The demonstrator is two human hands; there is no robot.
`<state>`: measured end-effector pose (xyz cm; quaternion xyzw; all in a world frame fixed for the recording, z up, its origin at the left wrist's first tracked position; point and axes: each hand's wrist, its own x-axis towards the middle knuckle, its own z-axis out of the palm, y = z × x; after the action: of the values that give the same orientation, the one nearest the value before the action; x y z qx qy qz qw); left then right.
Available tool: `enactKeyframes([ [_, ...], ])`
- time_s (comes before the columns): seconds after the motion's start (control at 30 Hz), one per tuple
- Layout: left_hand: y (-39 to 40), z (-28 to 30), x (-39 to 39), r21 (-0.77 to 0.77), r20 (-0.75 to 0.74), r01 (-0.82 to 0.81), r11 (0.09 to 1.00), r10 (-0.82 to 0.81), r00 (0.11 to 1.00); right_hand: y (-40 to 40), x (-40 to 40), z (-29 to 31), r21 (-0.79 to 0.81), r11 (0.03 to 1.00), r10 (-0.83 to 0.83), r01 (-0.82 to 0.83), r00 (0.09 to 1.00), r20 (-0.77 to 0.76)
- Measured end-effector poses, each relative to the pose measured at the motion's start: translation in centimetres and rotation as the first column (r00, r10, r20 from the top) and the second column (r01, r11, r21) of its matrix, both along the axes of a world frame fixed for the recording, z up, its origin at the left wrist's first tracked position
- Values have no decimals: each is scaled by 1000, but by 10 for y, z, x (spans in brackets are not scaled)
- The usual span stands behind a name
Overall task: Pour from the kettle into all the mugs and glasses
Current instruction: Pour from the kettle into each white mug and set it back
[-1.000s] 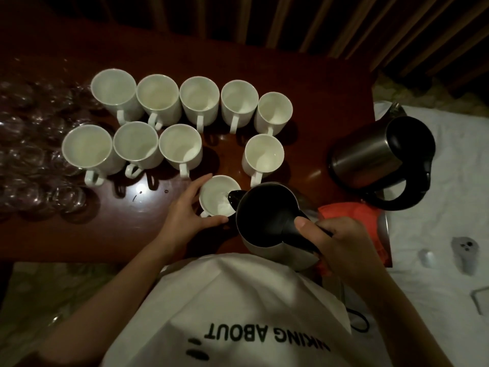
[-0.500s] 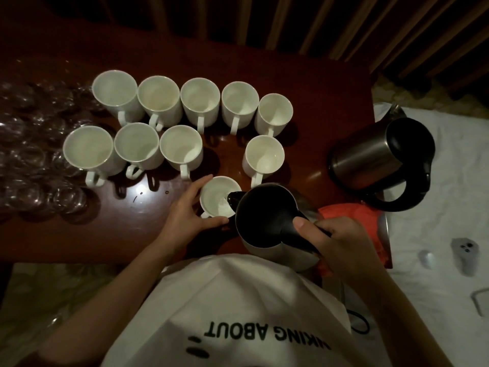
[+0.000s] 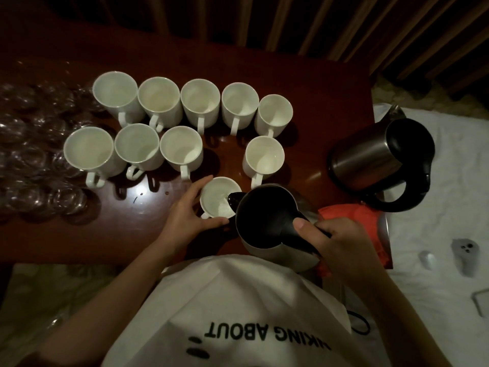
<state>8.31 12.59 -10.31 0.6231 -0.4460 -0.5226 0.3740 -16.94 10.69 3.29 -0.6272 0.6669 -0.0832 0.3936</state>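
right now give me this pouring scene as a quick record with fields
action: kettle tilted, spout over nearest mug
right hand: grips kettle handle
left hand: holds nearest mug's side
mugs: ten white, on wooden table
glasses: clear, clustered left of mugs
second kettle: right table edge, untouched
fill levels: cannot tell

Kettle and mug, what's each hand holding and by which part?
Right hand grips the kettle by its black handle. Left hand holds the mug around its side.
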Motion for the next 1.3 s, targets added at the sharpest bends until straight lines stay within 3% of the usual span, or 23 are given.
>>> enactKeyframes([
  [1.3,0,-2,0,6,-20,-13,1000,13,1000,0,-1,-2,20,1000,-2,2,1000,-10],
])
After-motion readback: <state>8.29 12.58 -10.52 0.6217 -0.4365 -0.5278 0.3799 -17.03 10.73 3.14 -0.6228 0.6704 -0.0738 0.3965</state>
